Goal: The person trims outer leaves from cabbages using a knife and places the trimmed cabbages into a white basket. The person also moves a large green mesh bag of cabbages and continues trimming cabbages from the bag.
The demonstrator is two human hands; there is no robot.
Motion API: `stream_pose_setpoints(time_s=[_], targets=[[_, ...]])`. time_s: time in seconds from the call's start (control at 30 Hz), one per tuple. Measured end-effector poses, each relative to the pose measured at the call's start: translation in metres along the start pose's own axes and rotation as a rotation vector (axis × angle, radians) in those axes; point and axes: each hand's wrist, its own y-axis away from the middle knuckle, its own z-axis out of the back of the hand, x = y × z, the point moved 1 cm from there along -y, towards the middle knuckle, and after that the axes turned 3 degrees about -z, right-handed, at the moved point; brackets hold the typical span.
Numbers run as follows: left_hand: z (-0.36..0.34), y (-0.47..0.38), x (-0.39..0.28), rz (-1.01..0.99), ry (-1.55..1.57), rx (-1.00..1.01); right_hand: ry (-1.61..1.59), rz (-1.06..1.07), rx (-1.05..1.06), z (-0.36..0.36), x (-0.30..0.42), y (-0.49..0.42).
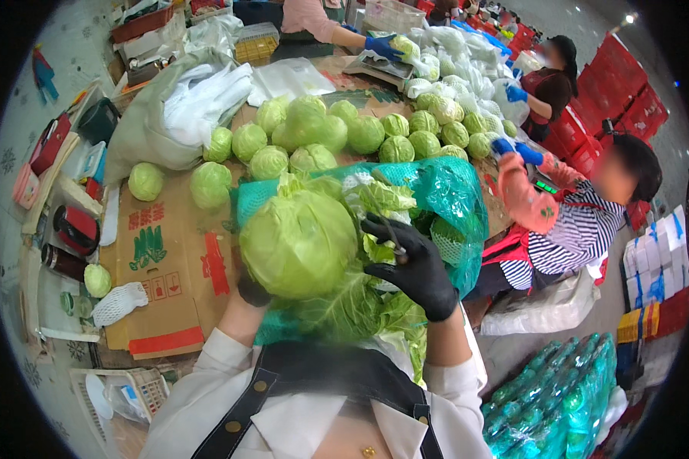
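Note:
My left hand (254,287), in a black glove, holds up a large green cabbage (298,238) from its lower left side; the cabbage hides most of the fingers. To the right of it, my right hand (416,261), also black-gloved, grips a knife (390,229) whose thin blade points up and away. Beneath both hands lie loose cabbage leaves (344,304) on an opened green mesh bag (471,229). Beyond the bag many cabbages (366,135) stand in rows on the cardboard-covered table (178,287).
A sack of white foam nets (206,94) stands at the back left. A co-worker (574,212) sits at the right, another (545,86) stands behind, and a third's gloved hand (386,47) holds a cabbage at a scale (379,69). Bagged cabbages (557,396) lie at lower right.

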Motion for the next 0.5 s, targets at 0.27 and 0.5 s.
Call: stream_pose_setpoints(time_s=[0.27, 0.5], targets=[[-0.037, 0.008, 0.0, 0.239, 0.181, 0.073, 0.03, 0.054, 0.316, 0.003, 0.023, -0.038], [-0.025, 0.003, -0.005, -0.324, -1.341, 0.331, -0.126, 0.127, 0.184, 0.001, 0.019, -0.028]])
